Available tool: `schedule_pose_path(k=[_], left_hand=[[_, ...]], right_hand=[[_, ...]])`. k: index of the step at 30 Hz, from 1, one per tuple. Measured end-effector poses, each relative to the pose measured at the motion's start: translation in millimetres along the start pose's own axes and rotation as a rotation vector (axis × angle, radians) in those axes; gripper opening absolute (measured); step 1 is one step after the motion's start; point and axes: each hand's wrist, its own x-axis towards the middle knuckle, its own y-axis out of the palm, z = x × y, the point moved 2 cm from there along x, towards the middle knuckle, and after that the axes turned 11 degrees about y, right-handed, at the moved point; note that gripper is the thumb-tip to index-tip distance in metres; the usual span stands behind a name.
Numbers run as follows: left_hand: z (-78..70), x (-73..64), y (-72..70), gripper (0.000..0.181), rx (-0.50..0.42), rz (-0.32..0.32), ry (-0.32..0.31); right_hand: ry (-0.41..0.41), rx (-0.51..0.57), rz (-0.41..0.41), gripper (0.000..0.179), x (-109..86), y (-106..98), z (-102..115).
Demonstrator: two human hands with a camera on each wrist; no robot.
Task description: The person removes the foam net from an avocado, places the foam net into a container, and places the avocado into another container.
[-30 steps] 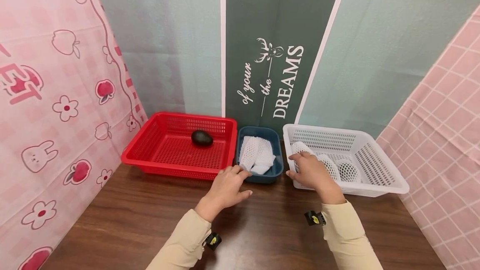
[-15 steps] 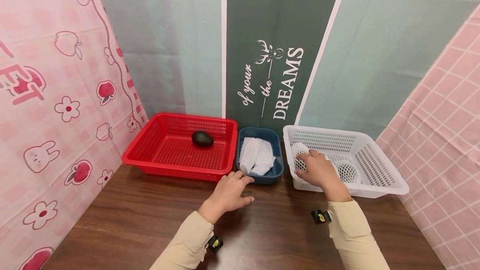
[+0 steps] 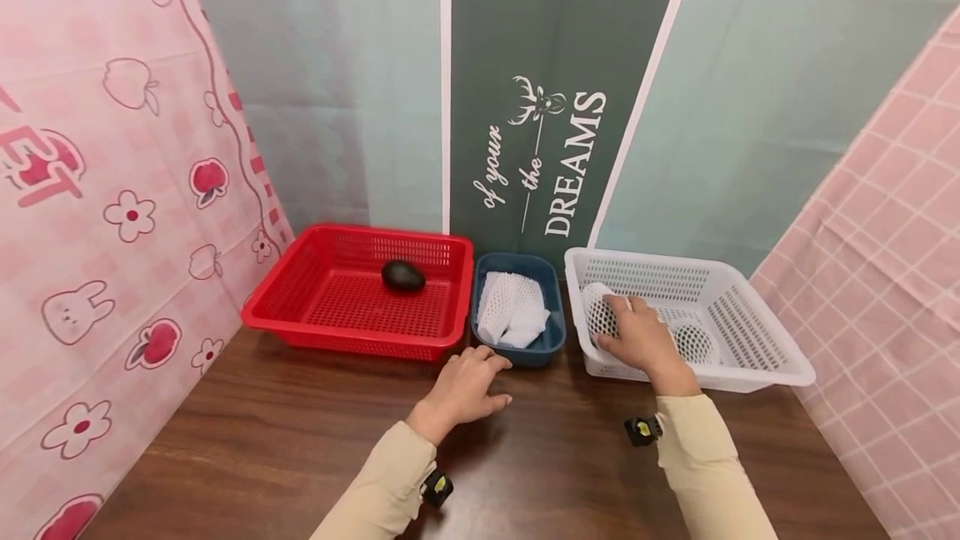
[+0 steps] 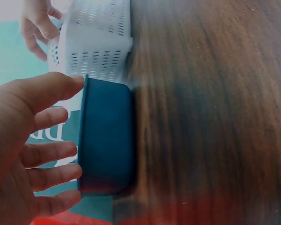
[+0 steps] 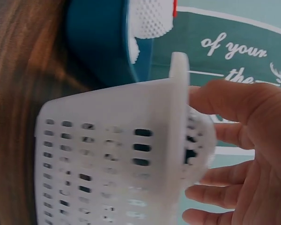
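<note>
My right hand (image 3: 637, 338) reaches over the near rim of the white basket (image 3: 750, 375), its fingertips at a rounded dark item in a white foam net sleeve (image 3: 597, 313). In the right wrist view its fingers are spread apart around that foam net sleeve (image 5: 199, 145). Another netted item (image 3: 695, 344) lies to the right of the hand in the basket. My left hand (image 3: 463, 386) hovers before the small blue bin (image 3: 555, 340), holding nothing; its fingers are loosely extended in the left wrist view. Folded white foam net sleeves (image 3: 513, 308) fill much of the bin.
A red basket (image 3: 360, 340) stands to the left, with a dark avocado (image 3: 402, 276) inside. The three containers line up along a printed cloth backdrop (image 3: 562, 23). Brown wooden table (image 3: 540, 465) stretches in front, with pink cloths on both sides.
My right hand has shifted right along the basket, uncovering more of the leftmost netted item. My left hand has drawn slightly back toward me from the blue bin.
</note>
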Motion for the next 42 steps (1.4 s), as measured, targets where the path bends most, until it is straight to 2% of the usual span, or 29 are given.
schedule_pose_path(k=[11, 16, 20, 37, 42], left_hand=[[11.0, -4.6, 14.6, 0.039, -0.020, 0.020, -0.037], [15.4, -4.8, 18.6, 0.041, -0.016, 0.044, -0.056], [16.8, -4.2, 18.8, 0.041, -0.015, 0.045, -0.058], [16.7, -0.9, 19.7, 0.041, -0.037, 0.055, -0.054], [13.2, 0.3, 12.4, 0.041, -0.042, 0.031, -0.049]], right_hand=[[0.082, 0.135, 0.047, 0.084, 9.7, 19, -9], [0.146, 0.199, 0.079, 0.083, 14.4, 26, -11], [0.178, 0.222, 0.065, 0.082, 16.0, 29, -12], [0.177, 0.254, 0.029, 0.081, 14.1, 31, -18], [0.167, 0.254, 0.011, 0.080, 12.8, 28, -18]])
